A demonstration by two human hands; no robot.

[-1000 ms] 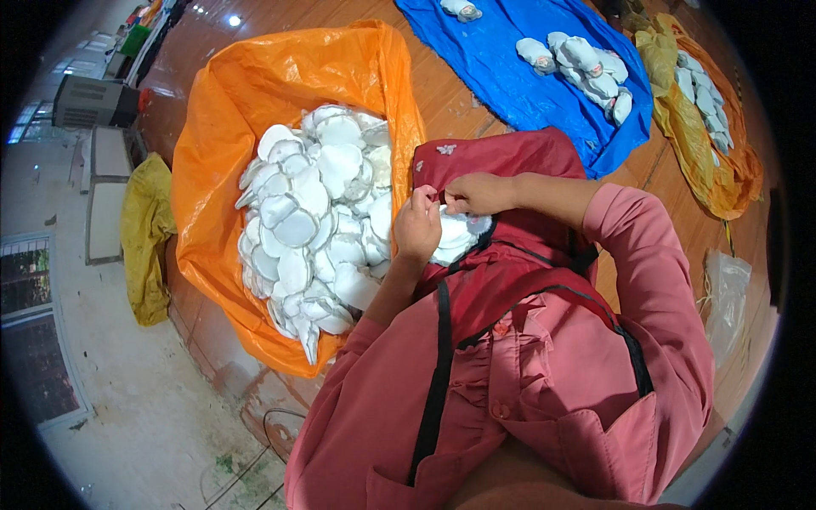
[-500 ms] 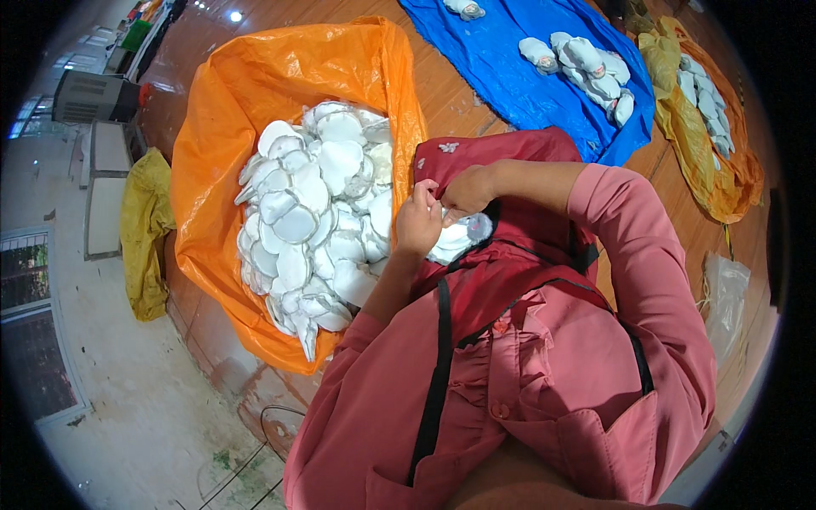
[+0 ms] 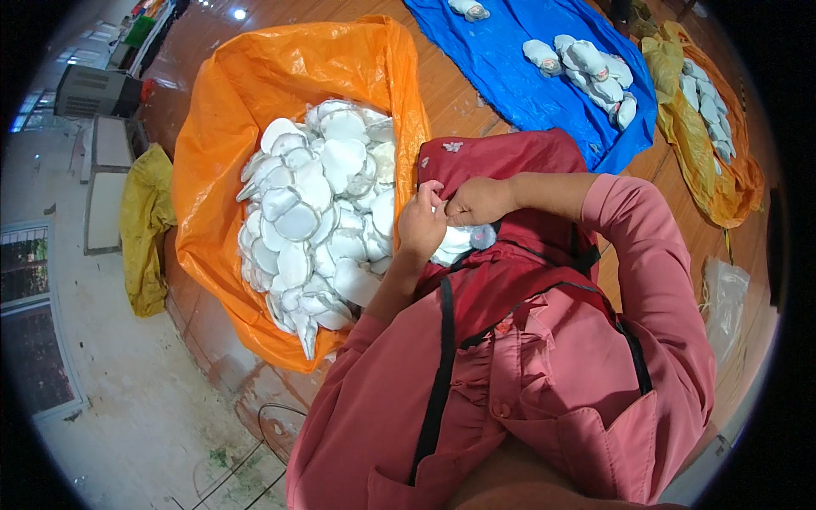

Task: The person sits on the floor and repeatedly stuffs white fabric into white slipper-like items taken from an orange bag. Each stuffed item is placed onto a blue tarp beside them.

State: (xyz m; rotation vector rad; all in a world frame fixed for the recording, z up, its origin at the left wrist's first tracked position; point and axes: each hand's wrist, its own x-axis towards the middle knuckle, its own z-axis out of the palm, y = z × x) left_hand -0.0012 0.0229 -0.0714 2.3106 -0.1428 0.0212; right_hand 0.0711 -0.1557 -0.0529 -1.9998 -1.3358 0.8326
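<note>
Over my lap, covered by a dark red apron [image 3: 544, 200], my left hand [image 3: 422, 223] and my right hand [image 3: 482, 201] meet fingertip to fingertip. My left fingers are closed on the edge of a white padded fabric piece [image 3: 439, 209], its far part hidden by the hands. The right hand is bent into a pinch at that same edge; whatever thin thing it may hold is too small to make out. Just under both hands lies a small bunch of white pieces [image 3: 455, 245], with a greyish, clear-looking end [image 3: 484, 236] toward the right.
To my left, an open orange sack [image 3: 223, 93] holds a heap of flat, rounded white pieces [image 3: 297, 223]. Ahead, white bundles [image 3: 595, 70] rest on a blue sheet [image 3: 501, 51]. At far right an orange-yellow sack [image 3: 693, 161] holds more bundles. A yellow sack [image 3: 146, 229] leans by the wall.
My right hand has turned and risen slightly, uncovering more of the white bunch beneath it. My left hand stays nearly in place.
</note>
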